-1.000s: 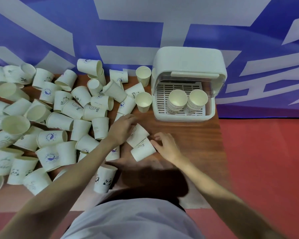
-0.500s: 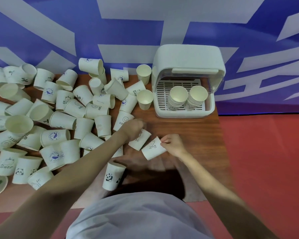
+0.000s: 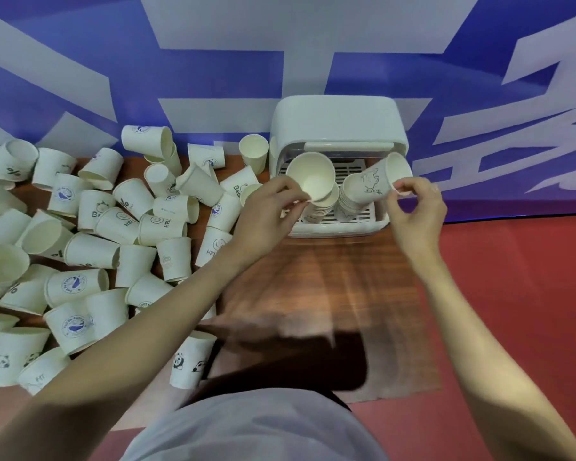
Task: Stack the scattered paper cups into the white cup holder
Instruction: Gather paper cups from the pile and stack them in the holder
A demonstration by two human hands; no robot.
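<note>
Two cups pinched by their rims, left hand (image 3: 263, 217) holding plain cup (image 3: 311, 176), right hand (image 3: 416, 211) holding printed cup (image 3: 379, 179) (tilted), both over stacks in white cup holder (image 3: 338, 128)

Scattered paper cups (image 3: 90, 251), mostly tipped on their sides, fill the left of the frame. At upper centre the white cup holder (image 3: 338, 128) stands open, with two cup stacks (image 3: 323, 207) on its slotted tray. Two more cups (image 3: 311, 176) are held tilted above those stacks.
</note>
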